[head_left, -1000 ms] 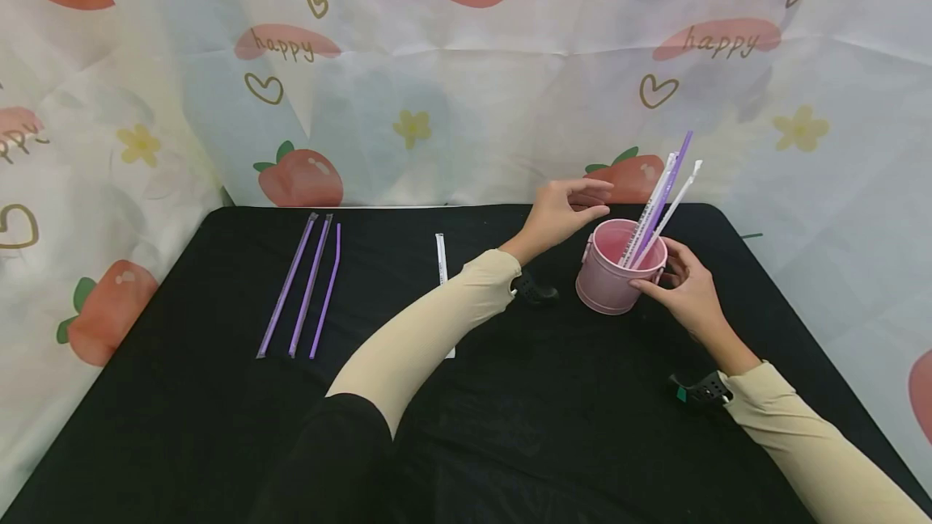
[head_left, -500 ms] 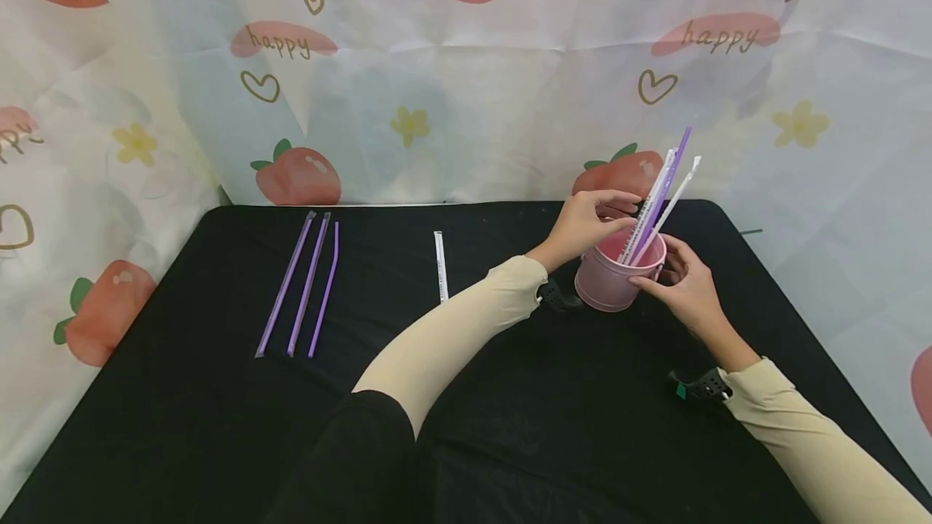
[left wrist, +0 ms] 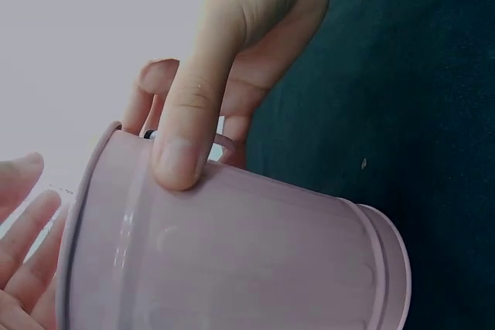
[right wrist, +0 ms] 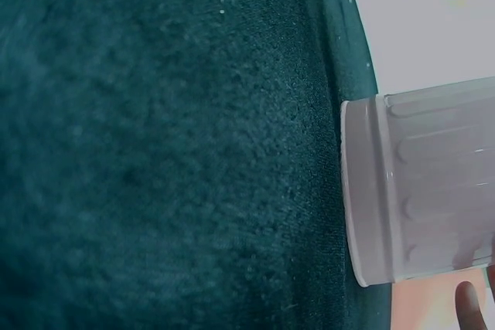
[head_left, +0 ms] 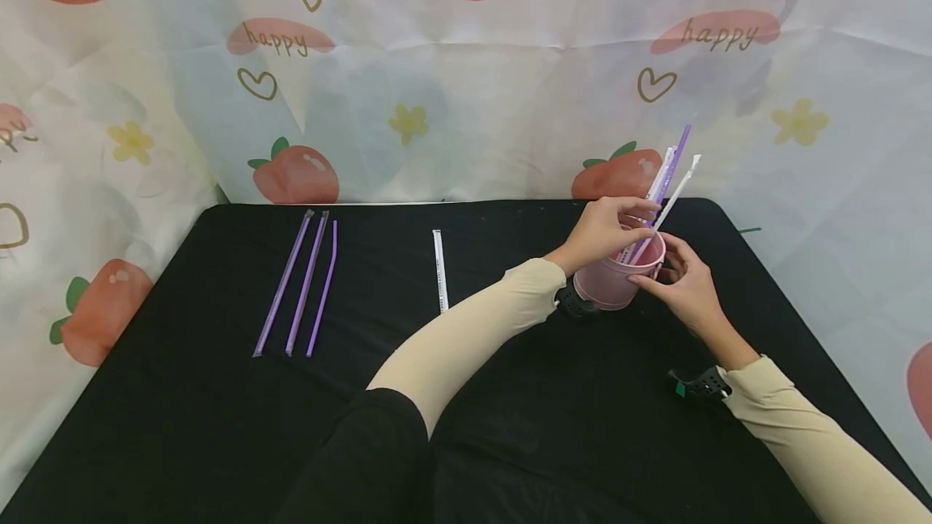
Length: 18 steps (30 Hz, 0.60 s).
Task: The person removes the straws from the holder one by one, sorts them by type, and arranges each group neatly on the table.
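A small pink bucket stands upright on the table's right side. My right hand grips it by the rim side, thumb on the outer wall and fingers by the handle loop. Inside lean white-wrapped straws and a purple straw, their tops well above the rim. Over the bucket's mouth, my left hand has thumb and fingers around the straws, with a gap between thumb and forefinger in the left wrist view. Its fingers overlap the rim there, and hide the straws' middle in the head view.
On the black-covered table, two clear-wrapped purple straws and a slightly bent purple straw lie side by side at left. A white-wrapped straw lies mid-table, partly behind my left sleeve. A fruit-print curtain hangs behind.
My left hand has moved right and slightly down, from beside the bucket to around the straws at its mouth. My right hand and the bucket have stayed in place.
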Available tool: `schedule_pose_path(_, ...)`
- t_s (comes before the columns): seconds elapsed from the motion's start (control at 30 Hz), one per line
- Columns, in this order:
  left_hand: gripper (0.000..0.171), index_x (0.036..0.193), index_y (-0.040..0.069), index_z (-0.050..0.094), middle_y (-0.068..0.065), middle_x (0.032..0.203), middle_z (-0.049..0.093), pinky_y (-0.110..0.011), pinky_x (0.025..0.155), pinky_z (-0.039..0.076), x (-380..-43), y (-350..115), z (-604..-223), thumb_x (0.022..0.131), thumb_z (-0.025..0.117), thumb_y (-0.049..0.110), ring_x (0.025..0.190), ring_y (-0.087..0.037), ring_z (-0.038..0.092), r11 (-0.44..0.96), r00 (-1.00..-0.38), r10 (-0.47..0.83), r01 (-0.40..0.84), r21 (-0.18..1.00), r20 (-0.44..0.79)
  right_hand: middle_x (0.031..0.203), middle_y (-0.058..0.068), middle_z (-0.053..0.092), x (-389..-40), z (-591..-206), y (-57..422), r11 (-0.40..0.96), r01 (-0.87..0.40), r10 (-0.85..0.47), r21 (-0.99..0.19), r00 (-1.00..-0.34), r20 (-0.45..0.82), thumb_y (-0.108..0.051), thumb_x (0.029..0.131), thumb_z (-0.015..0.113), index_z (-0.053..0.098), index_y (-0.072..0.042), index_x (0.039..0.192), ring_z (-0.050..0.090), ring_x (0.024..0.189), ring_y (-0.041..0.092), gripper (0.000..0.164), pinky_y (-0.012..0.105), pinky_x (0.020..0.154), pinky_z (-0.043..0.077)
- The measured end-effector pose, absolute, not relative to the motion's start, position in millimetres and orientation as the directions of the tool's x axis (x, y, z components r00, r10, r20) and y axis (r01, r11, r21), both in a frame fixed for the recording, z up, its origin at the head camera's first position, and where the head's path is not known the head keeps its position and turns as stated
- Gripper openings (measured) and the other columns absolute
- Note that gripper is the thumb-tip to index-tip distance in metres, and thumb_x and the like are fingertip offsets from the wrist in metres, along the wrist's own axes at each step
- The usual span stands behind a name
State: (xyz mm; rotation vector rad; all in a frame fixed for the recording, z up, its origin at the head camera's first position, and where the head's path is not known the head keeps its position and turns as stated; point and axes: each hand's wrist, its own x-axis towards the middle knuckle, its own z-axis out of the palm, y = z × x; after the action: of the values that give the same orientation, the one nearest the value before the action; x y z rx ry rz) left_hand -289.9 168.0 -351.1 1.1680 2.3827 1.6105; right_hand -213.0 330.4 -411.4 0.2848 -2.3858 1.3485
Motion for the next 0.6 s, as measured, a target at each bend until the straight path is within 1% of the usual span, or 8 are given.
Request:
schedule_pose_path(0.3,0.038,0.123,0.009,0.061,-0.004,0.114,0.069,-0.004,0.08,0.048,-291.1,171.2,-350.8,0.085,0.069,0.014,0.1,-0.006,0.066,0.266,-0.728,0.612,0.556,0.788,0.307,0.115,-0.026,0.047,-212.6,-411.6,330.0,0.522,-0.343,0.017,-0.781,-0.911,0.412,0.006,0.075,0.073,0.038,0.005,0.137,0.048,0.103,-0.018,0.071,-0.002,0.079,0.042)
schedule_pose_path(0.6,0.041,0.126,0.009,0.059,-0.003,0.112,0.07,-0.004,0.076,0.048,-293.8,175.6,-348.1,0.086,0.069,0.014,0.098,-0.005,0.066,0.312,-0.719,0.653,0.542,0.78,0.239,0.111,-0.033,0.046,-212.3,-410.4,329.4,0.52,-0.345,0.012,-0.782,-0.912,0.41,0.006,0.076,0.073,0.037,0.006,0.137,0.048,0.102,-0.019,0.071,-0.003,0.08,0.041)
